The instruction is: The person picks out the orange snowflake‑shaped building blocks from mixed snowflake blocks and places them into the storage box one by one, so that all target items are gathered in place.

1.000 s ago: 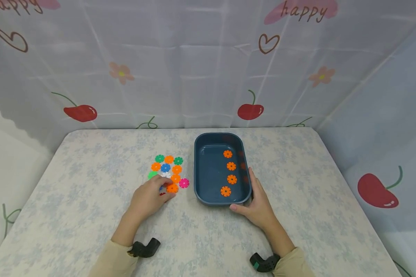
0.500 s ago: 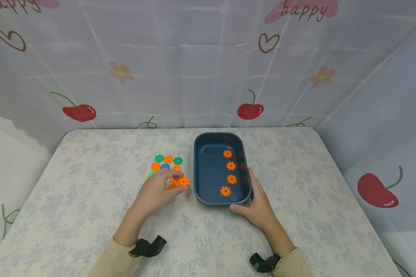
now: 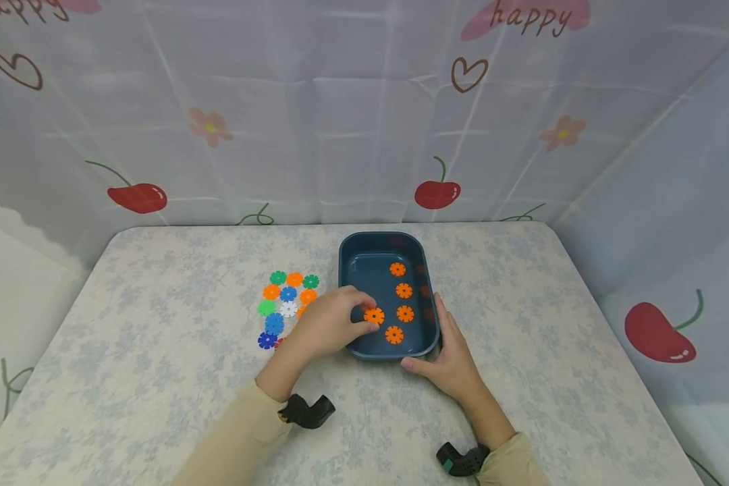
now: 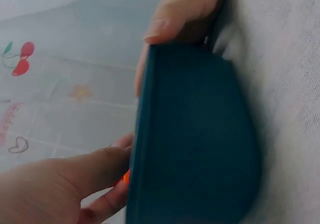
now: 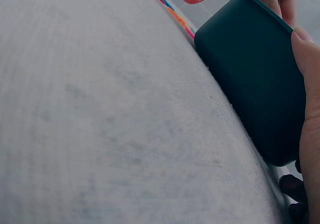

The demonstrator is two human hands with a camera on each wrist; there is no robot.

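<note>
Over the left half of a dark blue rectangular tray (image 3: 367, 273), my left hand (image 3: 328, 325) pinches an orange notched plastic disc (image 3: 374, 316) between thumb and fingers. Several orange discs (image 3: 403, 291) lie in a column on the tray's floor, right of the held one. At the tray's near right corner, my right hand (image 3: 452, 361) grips the wall, thumb at the front and fingers along the right side. The left wrist view shows a sliver of the held disc (image 4: 127, 177) behind the tray's wall (image 4: 195, 134); the wall hides the fingertips there.
Left of the tray, a loose cluster of notched discs lies flat on the patterned tablecloth (image 3: 158, 351): green (image 3: 266, 308), blue (image 3: 274, 323), white (image 3: 288, 309), orange (image 3: 294, 279) and others. My left forearm and hand cover part of the cluster. A printed curtain (image 3: 340, 135) hangs behind the table.
My left hand has lifted an orange disc from the cluster and carried it right, over the tray's rim. My right hand and the tray have stayed in place.
</note>
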